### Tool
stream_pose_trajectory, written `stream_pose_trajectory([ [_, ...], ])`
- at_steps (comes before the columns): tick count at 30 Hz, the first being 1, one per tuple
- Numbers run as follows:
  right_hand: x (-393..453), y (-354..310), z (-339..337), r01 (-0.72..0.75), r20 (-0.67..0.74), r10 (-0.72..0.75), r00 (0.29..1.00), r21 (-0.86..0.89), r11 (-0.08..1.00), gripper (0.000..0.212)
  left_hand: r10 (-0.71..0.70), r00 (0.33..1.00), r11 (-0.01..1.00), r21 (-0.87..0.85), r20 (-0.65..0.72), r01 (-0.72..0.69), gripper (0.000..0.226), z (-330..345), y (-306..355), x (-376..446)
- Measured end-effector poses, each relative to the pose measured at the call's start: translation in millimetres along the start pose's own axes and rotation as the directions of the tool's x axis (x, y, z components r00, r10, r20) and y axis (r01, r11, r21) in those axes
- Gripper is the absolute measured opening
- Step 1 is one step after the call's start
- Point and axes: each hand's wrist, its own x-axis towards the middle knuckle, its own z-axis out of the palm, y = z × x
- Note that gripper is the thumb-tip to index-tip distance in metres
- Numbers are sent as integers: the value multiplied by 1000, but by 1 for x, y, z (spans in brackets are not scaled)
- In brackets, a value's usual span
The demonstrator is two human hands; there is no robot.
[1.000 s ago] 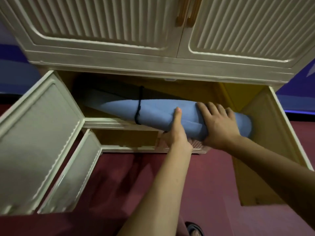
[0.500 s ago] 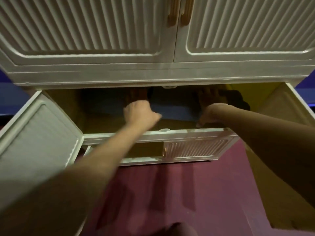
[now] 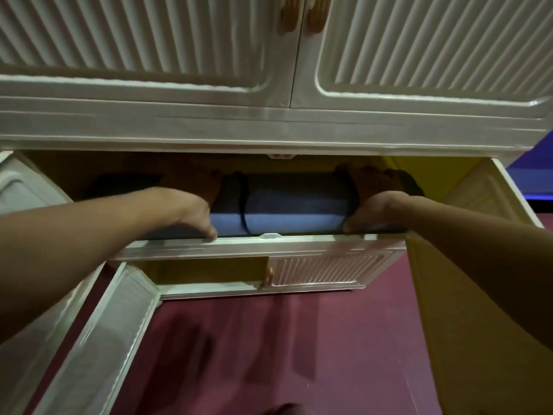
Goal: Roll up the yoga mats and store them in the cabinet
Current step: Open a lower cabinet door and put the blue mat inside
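Observation:
A rolled blue yoga mat point(image 3: 287, 211) lies crosswise inside the open middle compartment of the cream cabinet point(image 3: 269, 130). A black strap point(image 3: 244, 205) binds the roll left of its middle. My left hand point(image 3: 191, 211) grips the roll's left part, fingers over the top and thumb at the front. My right hand point(image 3: 377, 211) holds the right end the same way. Both fingertips reach into the compartment's shadow. The mat's far ends are hidden behind my hands and in the dark.
The upper ribbed doors with wooden handles point(image 3: 299, 16) are closed. The middle compartment's doors stand swung out at left point(image 3: 27, 187) and right point(image 3: 478, 202). Below, one lower door point(image 3: 98, 339) is open and the other point(image 3: 326, 269) is closed. A maroon floor point(image 3: 299, 354) lies in front.
The mat went from sticking out at an angle to lying fully inside the compartment. Both hands followed it in and spread apart along the roll, and my view moved closer.

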Motion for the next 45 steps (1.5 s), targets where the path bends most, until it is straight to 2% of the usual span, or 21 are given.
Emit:
stream_pose_trajectory([
  [5,-17,-11,4,16,-41,-19,999,-83,996,120,-63,992,996,-65,-105,56,82,10,-1,-13],
  [8,-16,-17,-2,9,14,-7,1000,-159,987,125,-81,981,992,-106,-173,64,100,9,7,-19],
  [10,-25,-29,-4,5,67,13,998,-260,966,116,-53,936,997,-64,-348,32,119,15,12,-30],
  [13,-62,-62,-6,63,72,-46,996,-259,964,101,29,880,997,-45,-474,-57,112,46,41,-62],
  [16,-108,-84,-23,174,-17,-180,984,-169,970,98,153,878,986,5,-453,-169,116,63,75,-111],
  [18,-141,-85,-41,158,-86,-170,982,-136,978,85,203,880,979,61,-430,-196,108,62,79,-146],
  [20,-175,-77,-61,107,-211,-135,968,-137,985,73,152,875,988,69,-459,-136,97,55,63,-180],
  [22,-209,-58,-83,20,-322,-67,944,-148,989,75,20,869,999,-12,-495,-30,87,46,32,-214],
  [24,-241,-36,-98,-167,-338,142,930,-46,985,88,-145,865,984,-161,-480,75,79,47,-9,-246],
  [26,-269,-14,-105,-374,-210,421,882,230,898,91,-310,837,942,-266,-450,205,79,62,-54,-272],
  [27,-282,-4,-102,-432,-115,494,862,345,833,86,-398,813,908,-311,-426,281,83,74,-73,-283],
  [29,-303,10,-90,-429,-15,487,873,449,783,58,-579,752,779,-486,-314,397,86,102,-107,-298],
  [31,-318,14,-77,-375,-60,463,885,498,782,29,-659,734,600,-702,-162,383,68,127,-126,-306],
  [32,-322,11,-73,-351,-92,467,879,539,766,23,-659,738,551,-760,-145,343,56,137,-130,-307],
  [35,-324,-10,-69,-307,-112,500,859,669,677,31,-625,757,477,-861,-191,176,34,144,-110,-316],
  [39,-311,-47,-58,-334,28,579,815,839,429,30,-543,815,259,-964,-201,-66,37,133,-41,-314],
  [42,-287,-75,-50,-253,59,587,807,933,254,38,-484,837,-28,-951,-257,-308,49,115,13,-306],
  [45,-254,-104,-51,-129,71,550,832,989,68,38,-361,906,-315,-886,-219,-340,39,88,55,-281],
])
